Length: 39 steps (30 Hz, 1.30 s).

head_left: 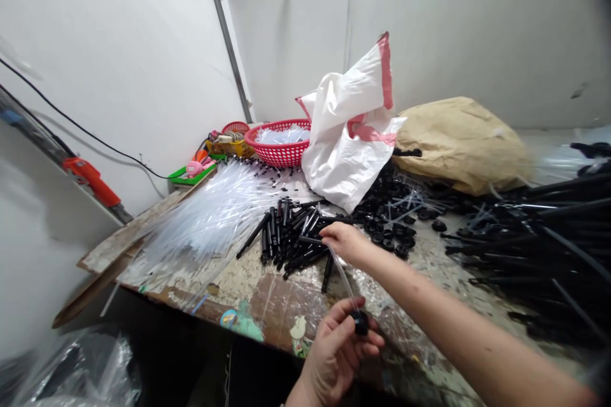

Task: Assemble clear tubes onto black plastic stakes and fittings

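Observation:
My left hand (337, 346), near the table's front edge, grips a round black cap (359, 322) between thumb and fingers. A thin clear tube (344, 280) rises from that cap toward my right hand. Over the pile of short black plastic tubes (291, 235), my right hand (346, 243) has its fingertips pinched on the end of one black tube (311, 240). The clear tube's upper end is close under those fingers; whether they touch it I cannot tell. Loose black caps (391, 238) lie just beyond my right wrist.
Long clear tubes (205, 210) are heaped at left. Behind stand a red basket (279, 154), a white sack (344, 140) and a brown paper bag (458, 140). Long black tubes (548, 248) are stacked at right. A green tray (191, 177) sits by the wall.

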Each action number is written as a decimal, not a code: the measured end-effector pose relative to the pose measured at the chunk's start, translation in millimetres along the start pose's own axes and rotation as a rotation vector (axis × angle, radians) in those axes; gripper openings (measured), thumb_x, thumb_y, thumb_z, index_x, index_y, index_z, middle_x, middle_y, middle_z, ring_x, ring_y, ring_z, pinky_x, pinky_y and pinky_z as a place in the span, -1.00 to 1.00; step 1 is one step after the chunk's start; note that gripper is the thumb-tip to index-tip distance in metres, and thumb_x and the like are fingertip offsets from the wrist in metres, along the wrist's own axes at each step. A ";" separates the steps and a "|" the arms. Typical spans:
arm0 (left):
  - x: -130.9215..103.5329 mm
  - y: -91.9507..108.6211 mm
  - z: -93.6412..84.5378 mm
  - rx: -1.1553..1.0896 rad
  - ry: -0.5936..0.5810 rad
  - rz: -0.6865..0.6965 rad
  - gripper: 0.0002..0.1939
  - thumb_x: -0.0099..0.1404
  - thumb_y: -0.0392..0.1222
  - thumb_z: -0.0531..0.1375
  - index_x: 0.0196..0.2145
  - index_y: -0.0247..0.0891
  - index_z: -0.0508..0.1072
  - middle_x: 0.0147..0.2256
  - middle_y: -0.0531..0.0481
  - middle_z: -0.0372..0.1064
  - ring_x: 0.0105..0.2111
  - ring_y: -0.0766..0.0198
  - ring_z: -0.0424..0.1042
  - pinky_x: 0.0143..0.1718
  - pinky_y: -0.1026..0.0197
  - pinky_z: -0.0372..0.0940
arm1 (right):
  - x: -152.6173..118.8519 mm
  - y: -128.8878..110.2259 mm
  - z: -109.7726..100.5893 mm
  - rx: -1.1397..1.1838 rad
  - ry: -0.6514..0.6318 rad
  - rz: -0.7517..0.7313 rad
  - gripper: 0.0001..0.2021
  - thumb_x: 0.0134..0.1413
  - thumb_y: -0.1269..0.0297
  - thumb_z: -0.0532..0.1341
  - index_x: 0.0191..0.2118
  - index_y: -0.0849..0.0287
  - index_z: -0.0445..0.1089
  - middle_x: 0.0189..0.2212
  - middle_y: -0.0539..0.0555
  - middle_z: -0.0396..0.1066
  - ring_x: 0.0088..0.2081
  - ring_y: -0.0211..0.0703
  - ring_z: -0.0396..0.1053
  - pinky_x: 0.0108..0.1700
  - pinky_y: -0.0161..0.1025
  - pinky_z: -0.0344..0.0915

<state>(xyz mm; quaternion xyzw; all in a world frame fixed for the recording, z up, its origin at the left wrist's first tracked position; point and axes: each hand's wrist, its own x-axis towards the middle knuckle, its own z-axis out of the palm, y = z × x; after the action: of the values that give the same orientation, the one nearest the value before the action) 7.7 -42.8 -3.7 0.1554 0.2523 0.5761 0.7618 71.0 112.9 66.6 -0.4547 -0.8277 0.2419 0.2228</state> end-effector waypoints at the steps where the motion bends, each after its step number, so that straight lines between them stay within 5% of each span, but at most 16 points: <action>1: 0.4 -1.0 -1.9 0.001 -0.008 -0.014 -0.67 0.06 -0.16 0.31 -0.20 -0.34 0.48 -0.39 -0.16 0.48 -0.44 0.25 0.48 -0.45 0.34 0.25 | 3.0 1.4 12.8 -0.024 -0.001 -0.010 -0.88 -0.06 0.42 0.24 -0.33 0.19 0.49 -0.31 0.12 0.48 -0.22 -0.09 0.39 -0.16 -0.20 0.27; 6: 3.1 -4.1 -8.5 -0.040 -0.023 -0.017 -0.65 -0.14 -0.17 0.42 -0.33 -0.32 0.55 -0.40 -0.15 0.52 -0.40 0.31 0.46 -0.36 0.36 0.23 | 9.8 2.1 35.0 -0.061 0.012 -0.033 -0.95 -0.15 0.39 0.29 -0.44 0.19 0.47 -0.39 0.12 0.44 -0.20 0.00 0.33 -0.14 -0.08 0.19; 12: 1.0 0.6 -4.6 0.049 -0.027 -0.014 -0.67 -0.17 -0.27 0.43 -0.36 -0.29 0.55 -0.38 -0.11 0.53 -0.35 0.31 0.44 -0.27 0.35 0.20 | 2.8 3.4 -15.0 0.096 0.107 0.013 -0.80 0.10 0.35 0.07 -0.18 0.24 0.37 -0.33 0.10 0.39 -0.27 -0.20 0.32 -0.21 -0.26 0.23; 15: 0.5 2.9 -2.1 0.109 -0.024 -0.011 -0.68 -0.14 -0.26 0.42 -0.35 -0.29 0.52 -0.36 -0.11 0.52 -0.32 0.31 0.42 -0.28 0.35 0.20 | -36.6 10.1 -53.0 0.381 0.155 0.112 -0.60 0.18 0.17 -0.01 0.11 0.14 0.11 -0.47 -0.04 0.30 -0.48 -0.30 0.24 -0.46 -0.35 0.18; 18: 1.0 3.6 -0.3 0.148 0.000 -0.018 -0.69 -0.10 -0.25 0.40 -0.33 -0.28 0.50 -0.32 -0.11 0.51 -0.34 0.32 0.41 -0.32 0.34 0.21 | -92.9 21.8 -80.5 0.678 0.206 0.267 -0.55 0.10 0.05 0.09 0.07 0.12 0.16 -0.59 -0.12 0.15 -0.58 -0.37 0.10 -0.54 -0.38 0.07; 22: 1.7 1.6 -0.3 0.186 0.034 -0.033 -0.70 -0.06 -0.28 0.38 -0.30 -0.25 0.49 -0.30 -0.11 0.50 -0.38 0.35 0.40 -0.33 0.33 0.22 | -157.1 41.7 -89.1 0.808 0.249 0.411 -0.70 0.04 0.08 0.17 -0.15 0.14 0.29 -0.46 -0.03 0.28 -0.49 -0.35 0.18 -0.45 -0.38 0.16; 25: 1.6 -0.7 -0.5 0.249 0.048 -0.024 -0.66 -0.03 -0.26 0.37 -0.24 -0.27 0.50 -0.27 -0.13 0.50 -0.35 0.33 0.39 -0.30 0.32 0.22 | -177.8 50.4 -81.8 0.740 0.261 0.441 -0.69 0.08 0.06 0.12 -0.10 0.11 0.28 -0.44 0.00 0.31 -0.51 -0.34 0.20 -0.50 -0.38 0.16; 28: 1.2 -1.7 1.9 0.308 0.072 -0.012 -0.63 -0.04 -0.22 0.37 -0.21 -0.28 0.51 -0.27 -0.12 0.49 -0.31 0.32 0.38 -0.28 0.33 0.20 | -171.3 50.5 -72.3 0.440 0.219 0.331 -0.66 0.12 0.09 0.07 -0.01 0.09 0.27 -0.29 0.08 0.39 -0.33 -0.19 0.33 -0.30 -0.26 0.27; 31: 0.5 -1.5 5.6 0.342 0.070 0.006 -0.63 -0.08 -0.19 0.39 -0.25 -0.27 0.54 -0.31 -0.08 0.49 -0.33 0.32 0.37 -0.30 0.33 0.19 | -146.2 46.3 -61.5 0.134 0.174 0.067 -0.71 0.14 0.22 0.05 -0.04 0.11 0.31 -0.09 0.13 0.38 -0.10 -0.09 0.32 -0.07 -0.15 0.21; 39: -1.7 -3.2 2.7 0.336 0.008 0.019 -0.68 -0.18 -0.35 0.41 -0.38 -0.29 0.52 -0.40 -0.02 0.49 -0.40 0.35 0.35 -0.36 0.34 0.12 | -69.9 23.6 -17.1 -0.367 -0.096 -0.266 -0.74 0.08 0.41 0.13 -0.15 -0.02 0.42 -0.29 0.03 0.49 -0.21 -0.13 0.35 -0.08 -0.11 0.02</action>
<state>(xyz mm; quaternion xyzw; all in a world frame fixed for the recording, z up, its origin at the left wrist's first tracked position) 11.4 -45.2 -2.8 0.2806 0.3467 0.5337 0.7185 130.4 67.1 55.3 -0.3626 -0.9201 0.0770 0.1268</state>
